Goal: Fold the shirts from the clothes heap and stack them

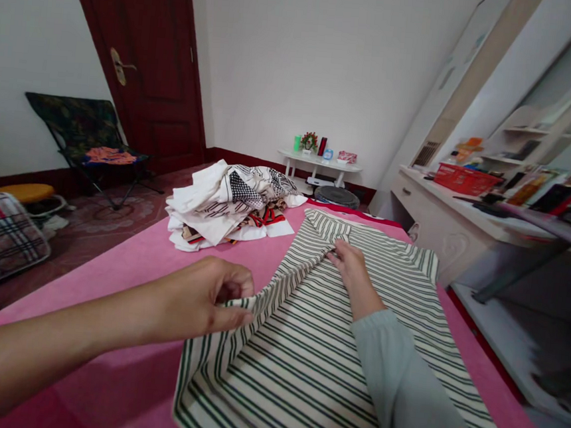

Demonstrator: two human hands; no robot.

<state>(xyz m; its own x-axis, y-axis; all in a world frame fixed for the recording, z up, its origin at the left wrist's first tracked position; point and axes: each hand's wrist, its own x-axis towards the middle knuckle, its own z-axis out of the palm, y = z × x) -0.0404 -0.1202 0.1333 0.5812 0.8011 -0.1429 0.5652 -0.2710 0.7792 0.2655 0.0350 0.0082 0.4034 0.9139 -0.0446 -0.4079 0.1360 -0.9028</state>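
Observation:
A cream garment with dark green stripes [313,350] lies spread on a pink bed cover [131,260]. My left hand [213,294] pinches its left edge between thumb and fingers, lifting that edge so the fabric rises in a fold. Farther along the same fold, my right hand [348,263] is closed on the cloth near the garment's far end. The right arm, in a pale grey-green sleeve, reaches across the striped fabric. Beyond my left hand sits a heap of folded clothes [226,202], mostly white with black, red and brown patterns.
A white dressing table [445,221] with a red basket [466,178] and bottles stands at the right. By the far wall is a small white table [320,160] with ornaments. A folding chair [81,123] stands near a dark red door [154,49].

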